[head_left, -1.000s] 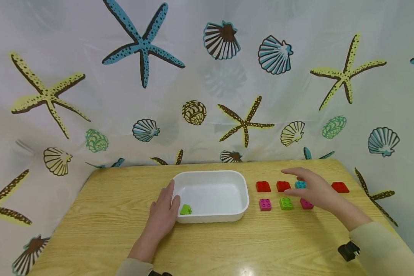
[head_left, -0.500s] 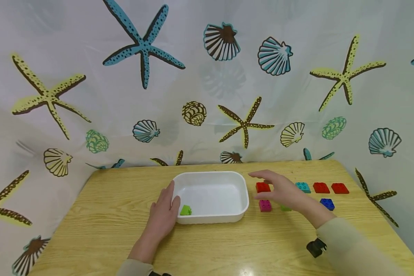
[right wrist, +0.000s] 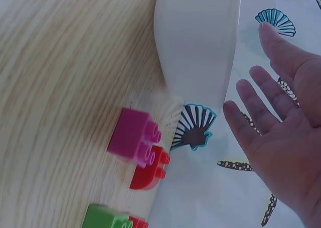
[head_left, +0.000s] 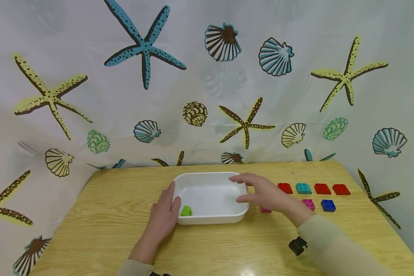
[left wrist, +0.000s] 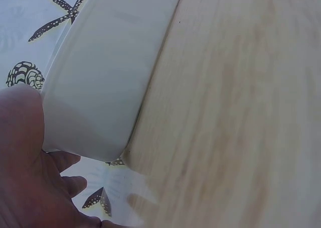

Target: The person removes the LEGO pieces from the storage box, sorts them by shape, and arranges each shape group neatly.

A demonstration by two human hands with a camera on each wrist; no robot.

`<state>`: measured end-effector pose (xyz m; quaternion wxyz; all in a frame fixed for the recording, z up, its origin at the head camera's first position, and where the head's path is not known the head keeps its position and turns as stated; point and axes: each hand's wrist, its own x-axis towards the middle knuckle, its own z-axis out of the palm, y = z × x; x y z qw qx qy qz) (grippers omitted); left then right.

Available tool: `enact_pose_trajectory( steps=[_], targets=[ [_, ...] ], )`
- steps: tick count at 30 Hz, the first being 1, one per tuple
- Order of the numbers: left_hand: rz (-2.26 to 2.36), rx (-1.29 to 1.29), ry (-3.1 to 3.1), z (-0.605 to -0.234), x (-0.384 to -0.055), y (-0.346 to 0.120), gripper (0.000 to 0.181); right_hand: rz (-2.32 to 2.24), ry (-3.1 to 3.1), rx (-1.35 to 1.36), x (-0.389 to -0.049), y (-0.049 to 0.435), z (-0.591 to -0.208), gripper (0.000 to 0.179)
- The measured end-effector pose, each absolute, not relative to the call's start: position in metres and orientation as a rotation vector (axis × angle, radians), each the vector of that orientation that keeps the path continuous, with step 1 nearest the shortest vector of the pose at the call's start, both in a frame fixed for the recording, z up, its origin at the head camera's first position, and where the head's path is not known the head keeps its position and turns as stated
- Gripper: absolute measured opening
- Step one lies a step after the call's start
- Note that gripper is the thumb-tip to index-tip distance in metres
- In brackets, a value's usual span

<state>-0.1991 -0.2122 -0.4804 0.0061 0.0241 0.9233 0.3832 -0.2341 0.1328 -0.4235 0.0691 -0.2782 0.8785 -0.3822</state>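
A white tray (head_left: 214, 219) stands on the wooden table with one lime green brick (head_left: 186, 211) in its front left corner. My left hand (head_left: 163, 212) holds the tray's left end, thumb over the rim and fingers along the outer wall. In the left wrist view its thumb side lies at the rim, with fingertips (left wrist: 75, 185) showing past the end wall. Above the tray's right end is my right hand (head_left: 260, 191), fingers spread and nothing between them. The right wrist view shows its bare palm beside a pink brick (right wrist: 131, 136), a red brick (right wrist: 148, 172) and a green brick (right wrist: 103, 218).
Right of the tray, toy bricks lie in two rows. The back row shows a turquoise brick (head_left: 303, 188) among several red bricks (head_left: 322, 189); the front row includes a blue brick (head_left: 328, 205) and a pink brick (head_left: 308, 204). A shell-patterned curtain (head_left: 200, 84) hangs behind the table.
My right hand has moved left from over the bricks to the tray's right end, uncovering the turquoise, blue, pink and some red bricks. The left hand, tray and green brick inside have stayed put.
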Motion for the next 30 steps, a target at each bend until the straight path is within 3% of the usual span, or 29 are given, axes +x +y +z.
enact_pose_trajectory(
  steps=[30],
  targets=[
    [1.173,0.067,2.898,-0.483,-0.200,-0.212,0.067,-1.119,2.527,-1.110,-0.251,0.065,-0.438,0.061]
  ],
)
